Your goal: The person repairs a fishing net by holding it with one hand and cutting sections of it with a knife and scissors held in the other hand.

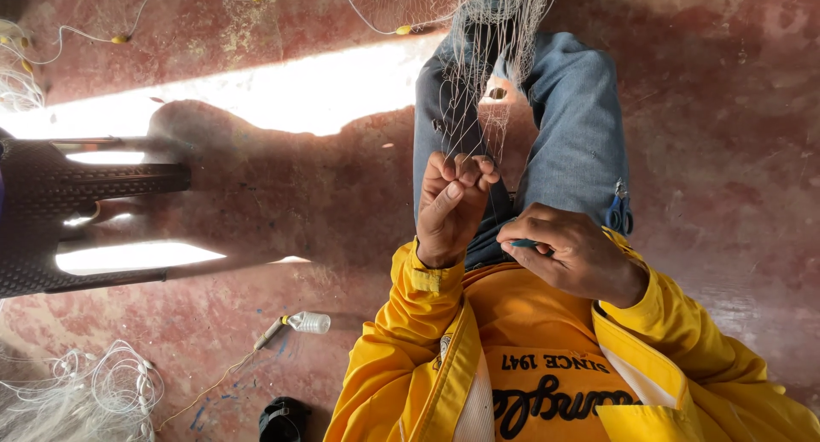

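Left hand [450,204] pinched shut on fine white fishing net [487,58] stretched up over jeans-clad knees [564,117], right hand [574,254] just beside, closed around a slim teal netting needle [523,243].

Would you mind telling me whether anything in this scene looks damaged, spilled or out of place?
A small clear bottle lies tipped on its side on the red floor, away from both hands. Loose white line sprawls in a tangle at the lower left. Nothing looks spilled.
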